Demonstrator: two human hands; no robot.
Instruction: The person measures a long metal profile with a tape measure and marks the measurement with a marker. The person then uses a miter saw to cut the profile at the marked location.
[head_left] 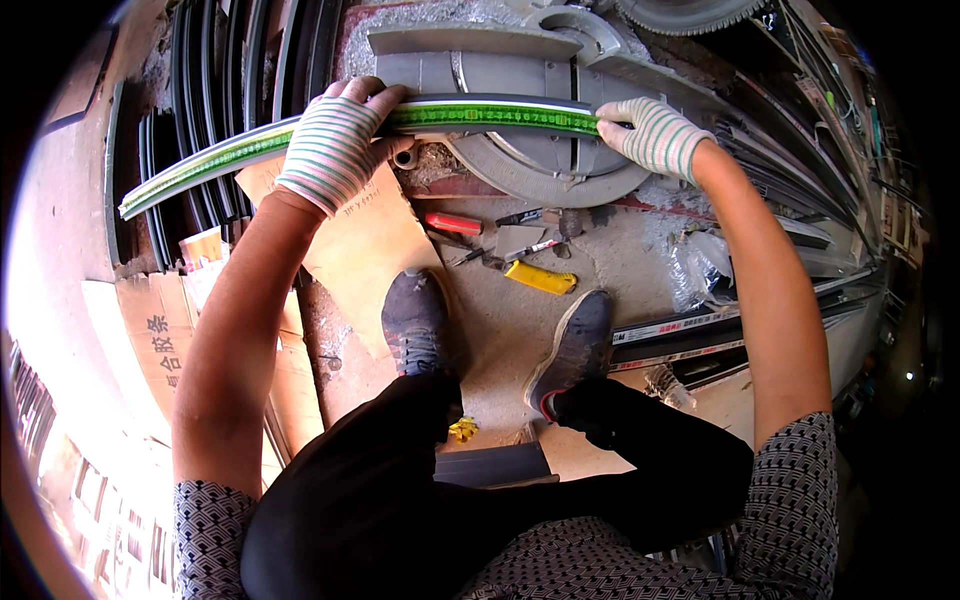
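Note:
A green tape measure blade (500,117) stretches along a long, thin profile strip (515,99), running from the far left past both hands' level. My left hand (335,145), in a striped white glove, is closed around the strip and tape. At the right end, my right hand (655,138), gloved the same way, pinches the tape's end against the strip with thumb and fingers. Its fingertips partly hide that end. Beneath the strip lies the round grey base of a mitre saw (530,165).
A toothed saw blade (690,14) shows at the top. Dark profiles (205,110) are stacked at left, and more bars (690,335) lie at right. Cardboard (365,245), a red tool (453,223) and a yellow-handled tool (541,277) lie near my shoes (415,315).

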